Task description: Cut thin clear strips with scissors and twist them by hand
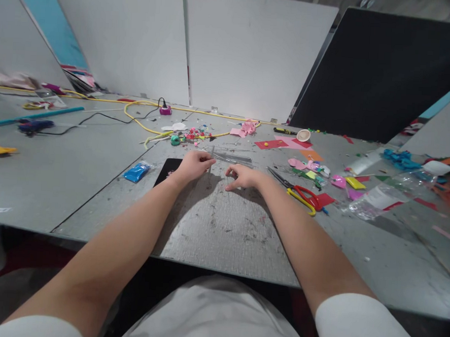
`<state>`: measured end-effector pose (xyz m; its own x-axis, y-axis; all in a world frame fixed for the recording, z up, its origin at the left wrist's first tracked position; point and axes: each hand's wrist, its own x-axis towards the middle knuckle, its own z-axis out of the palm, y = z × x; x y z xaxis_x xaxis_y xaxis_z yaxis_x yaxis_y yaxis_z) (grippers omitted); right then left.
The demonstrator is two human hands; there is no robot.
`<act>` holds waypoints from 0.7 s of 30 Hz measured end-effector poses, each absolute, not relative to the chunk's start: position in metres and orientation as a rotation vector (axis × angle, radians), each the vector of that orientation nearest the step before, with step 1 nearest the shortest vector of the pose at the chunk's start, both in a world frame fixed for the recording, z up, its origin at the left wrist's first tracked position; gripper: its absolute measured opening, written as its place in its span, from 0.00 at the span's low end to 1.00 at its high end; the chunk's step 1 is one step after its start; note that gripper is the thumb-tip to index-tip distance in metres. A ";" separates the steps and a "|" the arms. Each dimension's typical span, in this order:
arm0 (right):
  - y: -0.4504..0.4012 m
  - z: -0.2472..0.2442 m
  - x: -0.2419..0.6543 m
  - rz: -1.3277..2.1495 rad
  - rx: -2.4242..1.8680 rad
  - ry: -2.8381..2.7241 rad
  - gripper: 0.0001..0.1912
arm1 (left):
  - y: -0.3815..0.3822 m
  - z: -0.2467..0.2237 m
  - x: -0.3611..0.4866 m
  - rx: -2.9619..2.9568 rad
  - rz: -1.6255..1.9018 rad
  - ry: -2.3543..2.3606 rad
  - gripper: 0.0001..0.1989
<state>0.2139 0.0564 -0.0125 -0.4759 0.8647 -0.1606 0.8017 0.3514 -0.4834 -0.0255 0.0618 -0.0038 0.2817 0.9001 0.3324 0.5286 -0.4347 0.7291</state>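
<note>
While the left hand [193, 166] pinches a slim grey strip [212, 151], the right hand [244, 177] gapes over scuffed, silvery tabletop [213, 229].

Left hand [194, 165], one; right hand [245, 176], one; scissors [293, 187], one pair; bottle [377, 199], one; blue packet [137, 172], one; purple socket [165, 111], one; tube [33, 117], one.

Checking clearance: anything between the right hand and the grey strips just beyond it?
Nothing visible stands between the right hand and the grey strips. The scissors lie beside the right forearm, off to the right of that gap.
</note>
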 end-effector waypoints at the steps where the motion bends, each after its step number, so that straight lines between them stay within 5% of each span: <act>1: 0.057 -0.013 0.214 0.772 -1.536 -2.479 0.33 | 0.062 -0.004 -0.026 2.074 1.014 1.278 0.16; 17: 0.043 0.009 0.204 0.622 -1.669 -2.500 0.27 | 0.066 -0.007 -0.027 2.049 1.071 1.238 0.15; 21: 0.038 0.017 0.199 0.583 -1.695 -2.558 0.36 | 0.066 -0.007 -0.027 2.036 1.064 1.249 0.15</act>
<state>0.1991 0.0384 0.0169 -0.4109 0.8920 -0.1881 0.8854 0.3414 -0.3154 -0.0268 0.0660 -0.0068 0.2659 0.8980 0.3506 0.4887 -0.4391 0.7539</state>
